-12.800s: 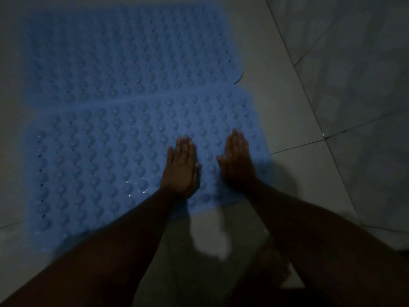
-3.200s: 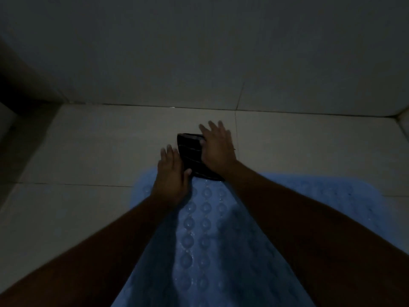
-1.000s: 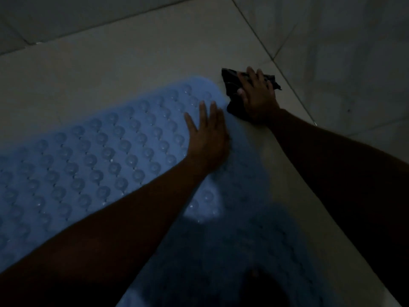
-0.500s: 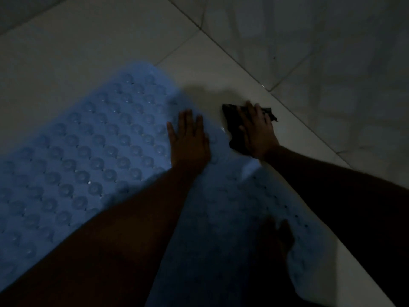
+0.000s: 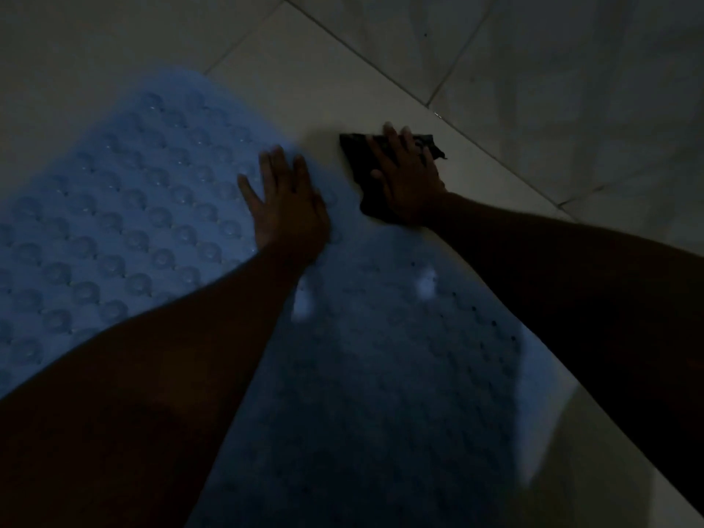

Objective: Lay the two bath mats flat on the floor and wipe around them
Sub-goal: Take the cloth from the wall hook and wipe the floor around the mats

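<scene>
Pale glazed floor tiles (image 5: 324, 81) are seen in a dim room, and on them a light-blue rubber bath mat studded with round bumps (image 5: 125, 222) is laid flat across the left and near parts of the scene. Whether its shadowed near part is a second mat cannot be told. The left hand (image 5: 285, 207) is pressed flat on the mat close to its far right edge, fingers straight and slightly spread. Just beside that edge, a dark crumpled cloth (image 5: 360, 154) is held down on the floor by the right hand (image 5: 409, 181), fingers extended over it. A grey marbled tile wall (image 5: 571, 89) rises at the far right. The wiping step is judged to be in hand. Next, the cloth would need to be slid along the mat's border while the mat is pinned.
</scene>
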